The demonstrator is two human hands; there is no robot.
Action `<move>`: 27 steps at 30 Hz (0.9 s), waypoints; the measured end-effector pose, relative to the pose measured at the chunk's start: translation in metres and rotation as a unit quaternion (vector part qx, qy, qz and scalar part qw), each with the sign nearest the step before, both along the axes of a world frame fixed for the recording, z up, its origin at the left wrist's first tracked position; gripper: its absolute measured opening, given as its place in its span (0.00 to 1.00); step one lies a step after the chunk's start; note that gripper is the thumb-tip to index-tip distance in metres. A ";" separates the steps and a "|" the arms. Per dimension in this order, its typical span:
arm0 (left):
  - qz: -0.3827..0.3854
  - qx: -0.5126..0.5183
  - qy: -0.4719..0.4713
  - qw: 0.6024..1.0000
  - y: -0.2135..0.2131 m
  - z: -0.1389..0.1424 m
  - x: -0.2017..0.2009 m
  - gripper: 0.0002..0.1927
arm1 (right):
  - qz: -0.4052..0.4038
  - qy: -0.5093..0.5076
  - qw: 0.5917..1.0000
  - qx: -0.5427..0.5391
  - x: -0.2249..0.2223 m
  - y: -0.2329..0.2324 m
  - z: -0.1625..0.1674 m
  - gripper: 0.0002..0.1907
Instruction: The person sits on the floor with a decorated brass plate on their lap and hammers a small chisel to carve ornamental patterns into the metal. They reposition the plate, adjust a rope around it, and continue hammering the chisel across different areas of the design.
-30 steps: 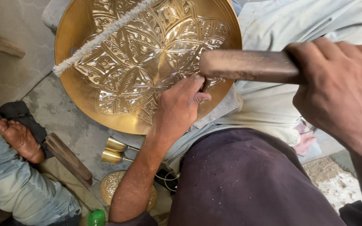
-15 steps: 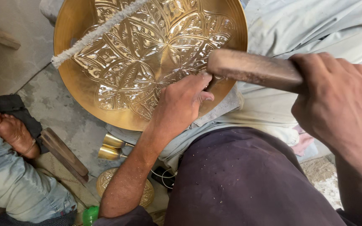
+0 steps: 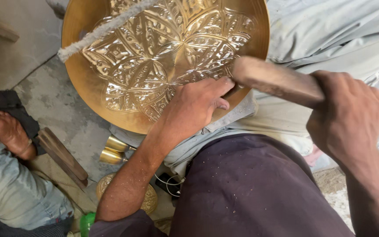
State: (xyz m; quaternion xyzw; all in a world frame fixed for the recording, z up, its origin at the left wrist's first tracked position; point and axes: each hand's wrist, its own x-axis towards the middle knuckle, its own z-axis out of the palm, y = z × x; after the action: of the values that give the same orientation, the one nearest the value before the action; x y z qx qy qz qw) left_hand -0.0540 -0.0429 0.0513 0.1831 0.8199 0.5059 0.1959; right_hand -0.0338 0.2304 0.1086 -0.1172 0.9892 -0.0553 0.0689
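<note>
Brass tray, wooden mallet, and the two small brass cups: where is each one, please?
Brass tray (image 3: 123, 79): head view, on its embossed centre.
Wooden mallet (image 3: 277, 81): head view, on its handle.
Small brass cups (image 3: 112, 150): head view, on their sides.

Our left hand (image 3: 196, 107) reaches far from the near left, forearm bare, fingers bent and pinched together at their tips, knuckles up. Our right hand (image 3: 347, 116) sits at the right, fist wrapped tight in a full grip, wrist angled toward the near right.
</note>
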 end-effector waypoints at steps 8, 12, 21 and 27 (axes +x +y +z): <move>-0.047 -0.073 0.003 0.996 0.000 -0.002 -0.005 0.19 | -0.132 -0.088 0.980 -0.121 0.019 -0.001 -0.020 0.26; -0.059 -0.031 0.019 0.998 -0.002 -0.007 -0.001 0.19 | -0.216 -0.086 0.914 -0.331 0.032 -0.005 -0.025 0.28; -0.100 -0.070 0.020 0.992 -0.001 -0.013 0.002 0.24 | -0.056 -0.029 0.998 -0.012 0.041 0.002 -0.038 0.22; -0.062 -0.093 0.067 0.992 0.000 -0.011 0.014 0.19 | -0.059 -0.051 0.996 -0.036 0.039 -0.001 -0.036 0.19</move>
State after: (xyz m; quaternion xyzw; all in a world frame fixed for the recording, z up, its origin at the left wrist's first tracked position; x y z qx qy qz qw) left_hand -0.0399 -0.0432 0.0408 0.2480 0.8615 0.4012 0.1880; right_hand 0.0053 0.2297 0.0725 -0.0581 0.9869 -0.1012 0.1112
